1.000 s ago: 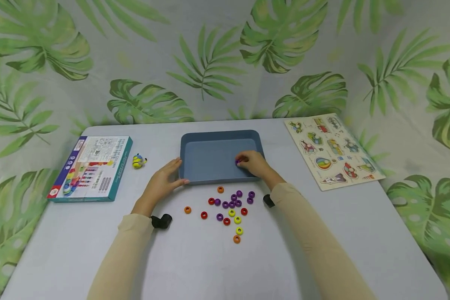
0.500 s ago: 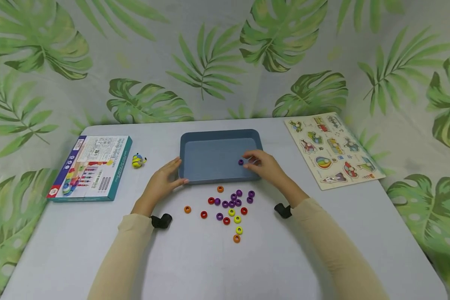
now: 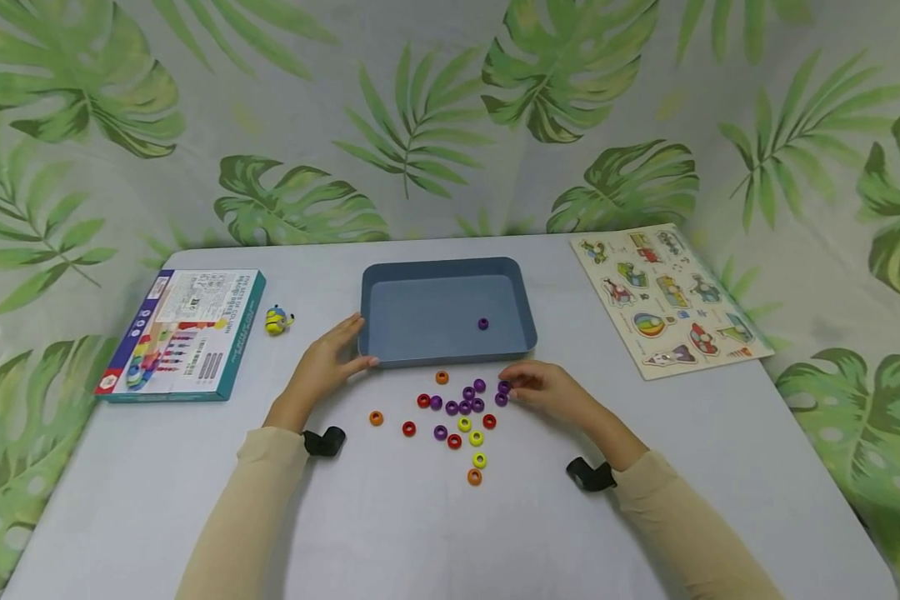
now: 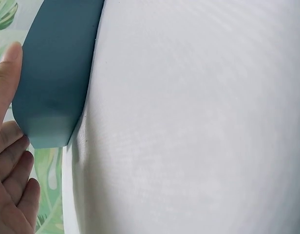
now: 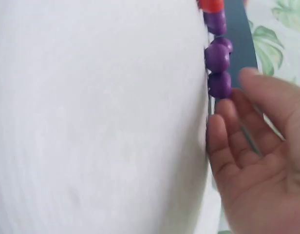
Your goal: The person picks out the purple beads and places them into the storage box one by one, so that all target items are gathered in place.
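Observation:
At the left front corner of the blue-grey tray (image 3: 420,363) is my left hand (image 3: 321,367), its thumb along the front rim and its extended fingers against the left side. The left wrist view shows the thumb and relaxed fingers around that corner. One purple bead (image 3: 483,323) lies inside the tray. Just outside the tray's front, my right hand (image 3: 558,393) reaches to a purple bead (image 3: 504,387) at the right of the loose group, fingertips right beside it. In the right wrist view, thumb and fingers (image 5: 219,131) stand apart near the last of several purple beads (image 5: 219,85).
Red beads (image 3: 409,428), yellow beads (image 3: 480,460) and orange beads (image 3: 376,418) lie scattered before the tray. A bead-toy box (image 3: 187,333) and a small bee figure (image 3: 276,321) are at left. A picture puzzle board (image 3: 671,300) lies at right.
My right hand has let go of a purple bead in the tray, then moved back over the rim to the loose purple beads. My left hand has stayed at the tray corner.

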{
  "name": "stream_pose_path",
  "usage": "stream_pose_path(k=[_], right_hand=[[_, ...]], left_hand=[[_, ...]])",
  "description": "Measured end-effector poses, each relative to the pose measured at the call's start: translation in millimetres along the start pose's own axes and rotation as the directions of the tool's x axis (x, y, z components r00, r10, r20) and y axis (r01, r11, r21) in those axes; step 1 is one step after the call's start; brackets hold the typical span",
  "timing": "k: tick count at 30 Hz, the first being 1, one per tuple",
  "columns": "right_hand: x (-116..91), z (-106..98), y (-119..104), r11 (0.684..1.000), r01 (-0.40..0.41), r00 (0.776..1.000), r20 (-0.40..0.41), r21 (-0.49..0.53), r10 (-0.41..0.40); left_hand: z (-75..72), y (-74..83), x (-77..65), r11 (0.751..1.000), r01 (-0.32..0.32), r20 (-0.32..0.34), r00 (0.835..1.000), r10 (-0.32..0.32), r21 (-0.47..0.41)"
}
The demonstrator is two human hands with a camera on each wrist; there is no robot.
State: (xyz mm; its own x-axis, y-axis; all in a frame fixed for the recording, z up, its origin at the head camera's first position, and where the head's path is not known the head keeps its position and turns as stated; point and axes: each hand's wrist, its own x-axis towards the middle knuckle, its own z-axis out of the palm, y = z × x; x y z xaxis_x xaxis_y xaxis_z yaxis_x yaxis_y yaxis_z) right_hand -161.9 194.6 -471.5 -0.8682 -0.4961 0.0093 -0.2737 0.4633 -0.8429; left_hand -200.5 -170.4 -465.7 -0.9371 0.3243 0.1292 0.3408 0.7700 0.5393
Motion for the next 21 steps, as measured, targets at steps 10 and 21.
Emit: stream_pose_path(k=[10, 21], right_hand=[[1.1, 5.0, 4.1, 0.997, -0.04, 0.998, -0.042, -0.064, 0.037], [21.3, -26.0, -40.9, 0.999, 0.03, 0.986, -0.167, 0.032, -0.025]], left_hand=[[1.5, -1.0, 0.5, 1.0, -0.008, -0.01, 1.0, 0.008, -0.009], [2.0, -2.1, 0.3, 1.0, -0.012, -0.007, 1.0, 0.012, -0.014]])
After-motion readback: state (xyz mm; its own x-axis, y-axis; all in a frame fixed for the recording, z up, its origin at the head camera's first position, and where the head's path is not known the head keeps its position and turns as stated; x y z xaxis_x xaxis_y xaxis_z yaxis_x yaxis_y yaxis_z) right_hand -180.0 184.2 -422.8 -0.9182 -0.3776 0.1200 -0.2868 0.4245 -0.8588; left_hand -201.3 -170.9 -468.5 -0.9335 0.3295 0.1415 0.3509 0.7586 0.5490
